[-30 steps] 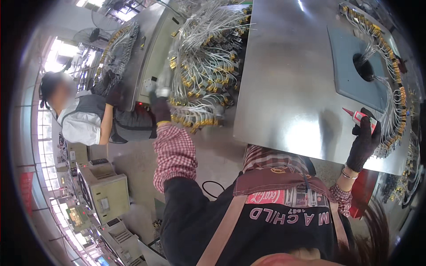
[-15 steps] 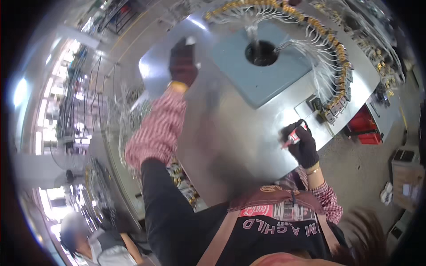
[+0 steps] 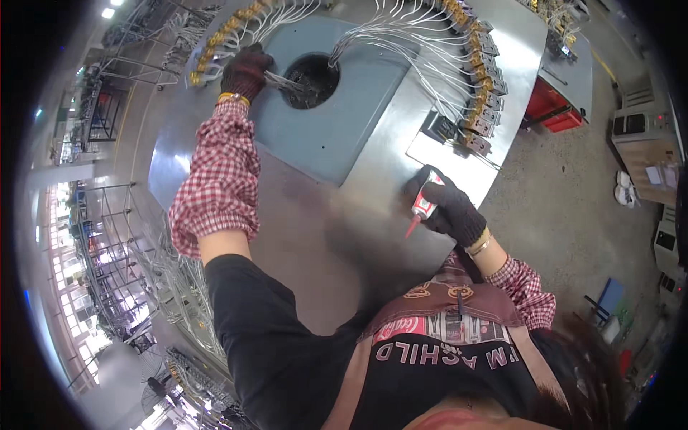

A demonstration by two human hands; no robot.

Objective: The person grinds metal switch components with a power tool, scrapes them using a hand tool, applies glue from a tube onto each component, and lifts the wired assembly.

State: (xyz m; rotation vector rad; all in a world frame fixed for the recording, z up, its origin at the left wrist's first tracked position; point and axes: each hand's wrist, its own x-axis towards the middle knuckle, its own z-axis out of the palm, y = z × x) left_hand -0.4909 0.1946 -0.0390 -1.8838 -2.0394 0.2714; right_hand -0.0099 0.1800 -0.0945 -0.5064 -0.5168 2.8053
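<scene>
My right hand (image 3: 450, 208), in a dark knit glove, is wrapped round a small white and red squeeze bottle (image 3: 426, 206). The bottle tilts, its thin red nozzle pointing down toward the metal tabletop. At the far left, my gloved left hand (image 3: 247, 72) is closed on a bundle of pale wires (image 3: 282, 82) beside the round dark hole (image 3: 311, 81) in a blue-grey board (image 3: 322, 143). The palm and fingertips are partly hidden. Wires fan out of the hole to a curved row of yellow-brown connectors (image 3: 479, 86) with grey metal housings.
A small black block (image 3: 438, 127) lies on a pale plate near the row's near right end. Beyond the shiny metal table (image 3: 380, 168), a red bin (image 3: 553, 111) stands under another bench at right. Wire racks (image 3: 107, 215) line the left side.
The view has turned, so table and board sit further left. My left hand has reached over to the wires by the hole and closed on them. My right hand keeps hold of the squeeze bottle.
</scene>
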